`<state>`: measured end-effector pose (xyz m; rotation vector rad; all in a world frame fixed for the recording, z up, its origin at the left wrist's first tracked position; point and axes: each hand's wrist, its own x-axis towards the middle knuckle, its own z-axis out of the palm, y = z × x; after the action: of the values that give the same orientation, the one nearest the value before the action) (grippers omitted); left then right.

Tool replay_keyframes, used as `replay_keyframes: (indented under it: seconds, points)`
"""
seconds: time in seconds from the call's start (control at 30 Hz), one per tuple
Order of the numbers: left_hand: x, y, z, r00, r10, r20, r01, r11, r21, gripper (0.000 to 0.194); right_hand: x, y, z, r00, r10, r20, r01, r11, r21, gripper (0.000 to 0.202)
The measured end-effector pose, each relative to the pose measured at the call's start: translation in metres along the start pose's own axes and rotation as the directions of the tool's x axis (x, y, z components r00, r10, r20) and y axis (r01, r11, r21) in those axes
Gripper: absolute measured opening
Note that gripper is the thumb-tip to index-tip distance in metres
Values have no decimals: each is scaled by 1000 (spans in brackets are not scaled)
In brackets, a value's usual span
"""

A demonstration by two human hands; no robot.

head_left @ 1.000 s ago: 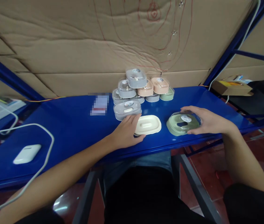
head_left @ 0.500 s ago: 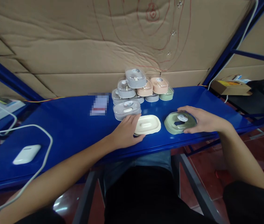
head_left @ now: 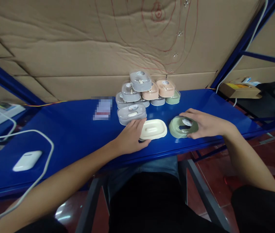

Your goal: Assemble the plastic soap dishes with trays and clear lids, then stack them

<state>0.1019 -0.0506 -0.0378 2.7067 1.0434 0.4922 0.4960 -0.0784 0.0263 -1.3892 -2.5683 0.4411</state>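
Note:
My left hand [head_left: 132,138] is closed round the left end of a cream oval soap dish part [head_left: 154,128], thumb at its front edge and fingers over its back edge. That part rests on the blue table with a raised bar along its middle. My right hand [head_left: 202,123] grips the right end of a green oval soap box [head_left: 176,127], fingers behind and thumb in front. A clear cover with a round label tops the box. A small gap separates box and cream part. Just behind my left hand sits a grey soap box [head_left: 131,114] with a clear cover.
At the back of the blue table [head_left: 79,129], several grey, peach and green soap boxes [head_left: 141,81] are stacked against a cardboard wall [head_left: 79,58]. A blurred card [head_left: 102,109] lies left of them. A white earbud case [head_left: 28,160] and a white cable [head_left: 51,152] are at the left.
My right hand has shifted slightly left with the green soap box, bringing it nearer the cream part. My left hand keeps its place on the cream part.

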Motion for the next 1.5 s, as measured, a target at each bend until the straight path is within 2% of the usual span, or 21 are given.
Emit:
replay_keyframes:
  seconds: [0.13,0.27,0.43,0.77,0.9,1.07,1.27,1.37,1.5]
  points:
    - [0,0,0,1000,0,5,0,1000,12,89,6,-8,-7,990,78,121,-74,997,-32,93]
    - [0,0,-1,1000,7,6,-7,1000,14,89,13,-14,-13,986,57,159,-52,998,-40,89]
    - [0,0,-1,1000,5,0,-5,1000,-4,88,15,-17,-16,990,46,135,-44,999,-23,104]
    - [0,-1,-1,1000,10,-5,-10,1000,-18,88,19,-6,-6,994,-32,103,36,999,-36,96]
    - [0,-1,-1,1000,7,-5,-7,1000,-26,87,14,0,5,996,15,84,-13,1000,-16,114]
    - [1,1,-1,1000,3,5,-3,1000,-17,87,3,7,20,998,52,-24,-51,998,41,125]
    - [1,1,-2,1000,0,15,0,1000,1,89,-5,13,39,974,16,-224,-19,1000,-11,115]
    - [1,1,-2,1000,-1,10,1,1000,-5,88,-6,12,45,963,3,-269,-15,999,-43,113]
    - [1,1,0,1000,-3,3,3,1000,-12,89,-5,14,47,965,2,-264,-17,998,-57,113]
